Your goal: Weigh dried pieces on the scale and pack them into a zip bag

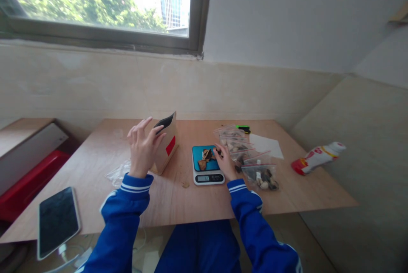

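Dried brown pieces (205,157) lie on the blue kitchen scale (208,166) mid-worktop (178,205), the right hand (225,163) resting at its edge, fingers pinching a dark bit. Left hand (142,147) grips the upright paper bag (165,145). Zip bags (251,160) crowd the right side; bare board lies toward the near edge. Bag contents stay indistinct.
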A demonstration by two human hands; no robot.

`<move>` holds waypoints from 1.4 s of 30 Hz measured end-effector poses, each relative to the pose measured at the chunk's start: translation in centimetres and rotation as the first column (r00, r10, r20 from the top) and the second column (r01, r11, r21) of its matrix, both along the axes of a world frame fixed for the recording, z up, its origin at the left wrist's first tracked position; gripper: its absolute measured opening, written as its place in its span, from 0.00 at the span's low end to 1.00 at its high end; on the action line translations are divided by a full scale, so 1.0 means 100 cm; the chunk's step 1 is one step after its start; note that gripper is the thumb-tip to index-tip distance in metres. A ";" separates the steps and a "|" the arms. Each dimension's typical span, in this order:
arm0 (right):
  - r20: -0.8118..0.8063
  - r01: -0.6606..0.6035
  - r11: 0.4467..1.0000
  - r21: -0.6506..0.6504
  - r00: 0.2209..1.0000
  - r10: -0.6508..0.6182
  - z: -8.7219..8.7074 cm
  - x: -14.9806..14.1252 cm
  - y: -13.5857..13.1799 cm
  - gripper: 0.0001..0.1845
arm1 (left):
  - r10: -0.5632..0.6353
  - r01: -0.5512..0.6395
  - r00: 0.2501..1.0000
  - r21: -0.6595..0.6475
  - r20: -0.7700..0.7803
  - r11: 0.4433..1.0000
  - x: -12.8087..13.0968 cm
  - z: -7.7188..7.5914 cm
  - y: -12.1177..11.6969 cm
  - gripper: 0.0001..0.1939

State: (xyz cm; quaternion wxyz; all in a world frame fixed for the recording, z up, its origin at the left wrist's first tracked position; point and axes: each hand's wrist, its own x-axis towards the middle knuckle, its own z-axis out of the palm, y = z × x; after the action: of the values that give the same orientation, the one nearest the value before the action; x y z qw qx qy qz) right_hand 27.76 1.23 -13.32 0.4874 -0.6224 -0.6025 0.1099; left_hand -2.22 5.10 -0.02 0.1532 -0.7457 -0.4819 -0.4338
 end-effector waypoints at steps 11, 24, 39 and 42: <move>-0.162 -0.122 0.985 -0.122 0.982 0.101 -0.017 -0.001 0.008 0.32 | -0.352 0.344 0.934 -0.441 0.068 0.829 0.023 -0.099 -0.086 0.14; -0.287 -0.076 0.994 -0.079 0.957 0.050 0.001 0.015 -0.033 0.31 | -0.379 0.309 0.924 -0.667 0.043 0.678 0.028 -0.146 -0.081 0.11; -0.325 -0.052 0.995 -0.090 0.945 0.020 -0.028 0.015 -0.070 0.27 | -0.338 0.353 0.925 -0.724 0.174 0.593 0.030 -0.140 -0.071 0.09; -0.329 -0.048 0.994 -0.098 0.944 0.013 -0.031 0.015 -0.075 0.26 | -0.316 0.415 0.905 -0.753 0.285 0.511 0.033 -0.131 -0.067 0.10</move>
State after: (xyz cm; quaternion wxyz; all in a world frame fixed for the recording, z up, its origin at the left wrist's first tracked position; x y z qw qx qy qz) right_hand 29.28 -6.29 -16.41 0.5454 -0.6108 -0.5163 0.2508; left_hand 1.08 -1.58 -13.09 -0.3187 -0.7929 -0.4635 -0.2344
